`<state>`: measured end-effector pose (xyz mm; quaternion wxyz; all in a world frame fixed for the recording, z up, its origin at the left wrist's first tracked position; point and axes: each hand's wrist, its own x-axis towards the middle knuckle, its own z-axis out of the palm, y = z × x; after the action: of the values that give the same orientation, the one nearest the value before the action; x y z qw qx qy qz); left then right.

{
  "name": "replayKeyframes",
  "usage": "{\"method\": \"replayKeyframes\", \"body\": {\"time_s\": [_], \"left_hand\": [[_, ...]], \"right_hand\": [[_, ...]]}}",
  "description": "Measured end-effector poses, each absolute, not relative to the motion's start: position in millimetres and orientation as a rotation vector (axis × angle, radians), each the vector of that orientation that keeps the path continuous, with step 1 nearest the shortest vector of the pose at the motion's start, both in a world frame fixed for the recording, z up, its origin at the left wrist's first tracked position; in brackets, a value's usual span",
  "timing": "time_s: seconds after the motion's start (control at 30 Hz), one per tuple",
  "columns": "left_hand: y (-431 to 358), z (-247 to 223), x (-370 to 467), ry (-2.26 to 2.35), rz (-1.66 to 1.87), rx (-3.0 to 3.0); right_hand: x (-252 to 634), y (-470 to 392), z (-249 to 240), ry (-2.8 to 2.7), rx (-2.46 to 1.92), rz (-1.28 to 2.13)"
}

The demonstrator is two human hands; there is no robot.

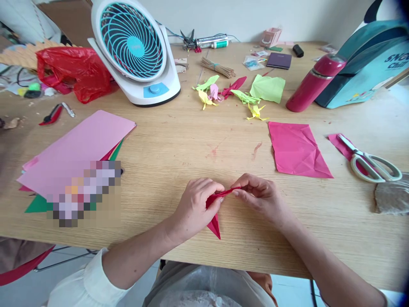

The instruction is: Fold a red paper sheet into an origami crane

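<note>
A folded red paper piece [214, 224] is held between both hands near the table's front edge, one pointed end hanging down toward me. My left hand [200, 207] is closed round its body, thumb and fingers pressing on the fold. With thumb and fingertips, my right hand [258, 194] pinches the narrow tip that sticks out to the right. Part of the paper is hidden behind my left fingers. Beyond my right hand lies a creased pink-red sheet [297, 149], flat on the wooden table [179, 140].
Scissors [367, 160] lie at the right, a red bottle [315, 83] behind them. Folded paper figures [255, 111] and a green sheet [267, 88] are at the back. Left stand a fan [136, 51] and a stack of coloured paper [79, 149].
</note>
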<state>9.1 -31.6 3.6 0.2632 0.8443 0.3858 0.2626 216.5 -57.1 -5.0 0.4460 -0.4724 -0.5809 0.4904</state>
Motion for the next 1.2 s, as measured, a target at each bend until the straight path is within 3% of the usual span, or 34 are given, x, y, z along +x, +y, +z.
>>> {"method": "replayKeyframes", "body": {"time_s": [0.47,0.93,1.2], "left_hand": [[-28.0,1.7,9.8,0.997,0.724,2.19],[-13.2,4.6,3.4,0.959,1.002,1.486],[-17.5,7.5,3.4,0.774,1.085,1.479]], "right_hand": [[217.8,-58.1,3.1,-1.525,-1.178,1.053],[205.9,-68.3,-2.9,-1.849,-1.161,0.808],[193.8,-68.3,-3.5,-1.564,-1.092,1.225]]}}
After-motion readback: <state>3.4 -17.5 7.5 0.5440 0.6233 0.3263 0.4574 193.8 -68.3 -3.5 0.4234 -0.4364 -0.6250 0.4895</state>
